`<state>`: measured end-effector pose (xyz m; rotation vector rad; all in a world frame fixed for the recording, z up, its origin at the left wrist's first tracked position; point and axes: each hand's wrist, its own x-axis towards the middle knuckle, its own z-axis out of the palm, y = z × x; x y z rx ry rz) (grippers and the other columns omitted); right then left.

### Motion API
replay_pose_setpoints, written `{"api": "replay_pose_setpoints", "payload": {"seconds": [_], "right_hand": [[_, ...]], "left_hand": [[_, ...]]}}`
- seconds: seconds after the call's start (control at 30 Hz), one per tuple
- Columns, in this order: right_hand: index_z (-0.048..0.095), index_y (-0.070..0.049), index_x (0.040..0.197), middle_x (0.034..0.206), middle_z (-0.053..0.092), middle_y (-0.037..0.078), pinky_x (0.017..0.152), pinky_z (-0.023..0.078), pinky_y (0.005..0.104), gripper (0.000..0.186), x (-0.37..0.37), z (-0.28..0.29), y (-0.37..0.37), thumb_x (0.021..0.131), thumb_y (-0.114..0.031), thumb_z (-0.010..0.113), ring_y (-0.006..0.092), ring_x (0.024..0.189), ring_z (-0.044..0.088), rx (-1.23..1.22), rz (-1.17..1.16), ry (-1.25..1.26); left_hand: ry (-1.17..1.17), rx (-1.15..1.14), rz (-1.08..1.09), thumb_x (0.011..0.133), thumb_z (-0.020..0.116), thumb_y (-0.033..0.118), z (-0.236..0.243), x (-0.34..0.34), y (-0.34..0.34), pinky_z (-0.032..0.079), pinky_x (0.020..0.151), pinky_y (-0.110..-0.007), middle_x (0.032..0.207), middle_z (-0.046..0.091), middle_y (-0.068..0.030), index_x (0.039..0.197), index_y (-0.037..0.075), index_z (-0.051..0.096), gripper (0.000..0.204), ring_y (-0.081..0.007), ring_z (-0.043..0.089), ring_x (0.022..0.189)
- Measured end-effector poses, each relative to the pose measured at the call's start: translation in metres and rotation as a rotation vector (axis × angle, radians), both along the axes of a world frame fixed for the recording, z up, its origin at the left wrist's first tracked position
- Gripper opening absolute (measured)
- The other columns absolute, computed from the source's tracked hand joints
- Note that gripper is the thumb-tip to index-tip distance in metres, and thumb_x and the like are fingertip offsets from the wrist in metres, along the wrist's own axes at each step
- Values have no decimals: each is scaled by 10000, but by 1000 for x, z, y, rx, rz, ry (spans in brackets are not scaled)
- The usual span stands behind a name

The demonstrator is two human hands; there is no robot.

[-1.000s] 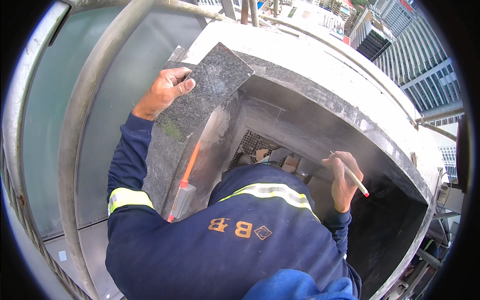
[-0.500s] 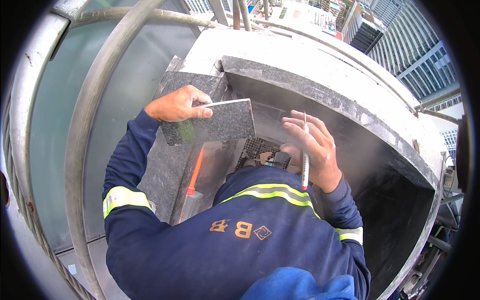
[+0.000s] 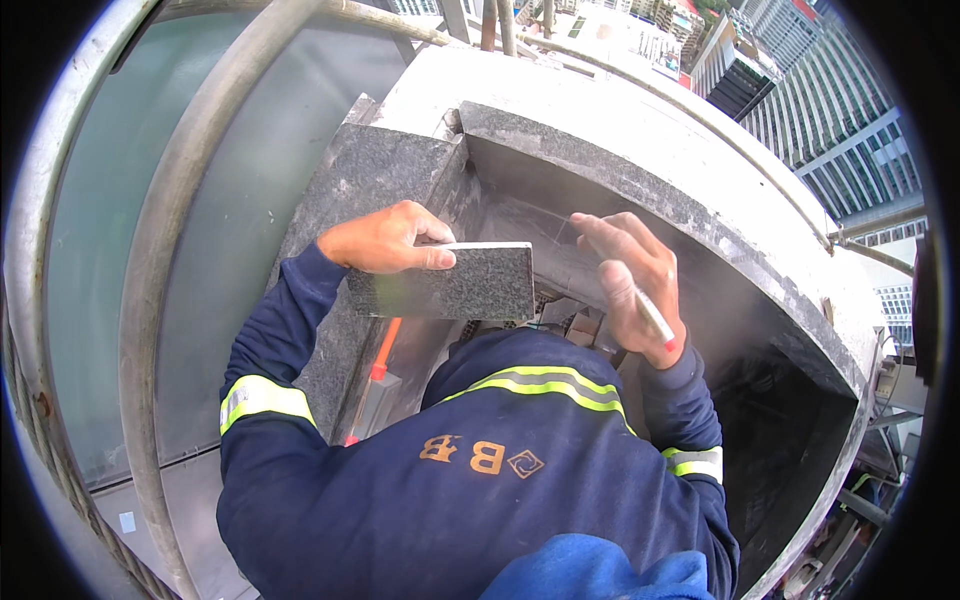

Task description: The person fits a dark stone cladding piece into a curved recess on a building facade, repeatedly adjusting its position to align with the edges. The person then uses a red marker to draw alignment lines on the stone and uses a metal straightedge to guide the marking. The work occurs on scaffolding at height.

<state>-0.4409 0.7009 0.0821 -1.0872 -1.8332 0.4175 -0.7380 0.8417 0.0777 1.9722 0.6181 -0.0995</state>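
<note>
My left hand [image 3: 388, 240] pinches the upper left edge of a small rectangular piece of dark speckled granite [image 3: 485, 284], thumb on the near face. The piece stands on edge in the air, its pale cut edge uppermost. To its right and apart from it, my right hand [image 3: 645, 285] is raised with the fingers stretched. A slim white pen [image 3: 654, 320] with a red end is tucked in that hand by the thumb; its tip is hidden.
A stone ledge [image 3: 360, 175] lies behind the left hand. The granite-edged recess [image 3: 780, 400] opens dark and dusty at right. An orange rod [image 3: 387, 348] stands below the piece. Scaffold tubes [image 3: 190, 180] run along the left; tall buildings show far below at upper right.
The granite piece has come down and slightly right, and sits more level. My right hand has turned, tilting the pen from upright to slanting, its tip now out of sight.
</note>
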Motion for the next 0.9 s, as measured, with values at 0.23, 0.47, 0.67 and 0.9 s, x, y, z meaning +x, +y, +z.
{"api": "replay_pose_setpoints", "payload": {"seconds": [0.23, 0.47, 0.67, 0.9], "right_hand": [[579, 38, 1029, 846, 637, 127, 693, 537, 295, 316, 13, -16, 23, 1055, -261, 477, 180, 720, 676, -243, -123, 529], [550, 20, 1065, 920, 619, 109, 696, 537, 286, 227, -5, -31, 36, 1035, -205, 531, 163, 754, 673, -183, -149, 472], [540, 21, 1053, 897, 622, 108, 652, 510, 276, 216, 6, -41, 34, 1029, -194, 531, 159, 711, 665, -252, -192, 464], [538, 21, 1052, 895, 633, 122, 647, 511, 277, 209, 19, -58, 16, 1028, -186, 525, 161, 705, 669, -280, -286, 492]], "left_hand": [[29, 148, 296, 982, 632, 378, 6, -56, 9, 362, 571, -305, 638, 468, 4, 820, -18, 645, 428, -88, 400, 625], [70, 389, 411, 966, 580, 554, -6, -79, 42, 338, 539, -333, 594, 364, 10, 661, 2, 523, 633, -105, 356, 586], [145, 401, 477, 947, 563, 621, -20, -91, 74, 339, 532, -349, 571, 309, 26, 611, 32, 457, 686, -101, 331, 566], [129, 503, 513, 960, 540, 627, -43, -95, 84, 339, 534, -369, 548, 280, -2, 580, 47, 410, 705, -119, 307, 552]]}}
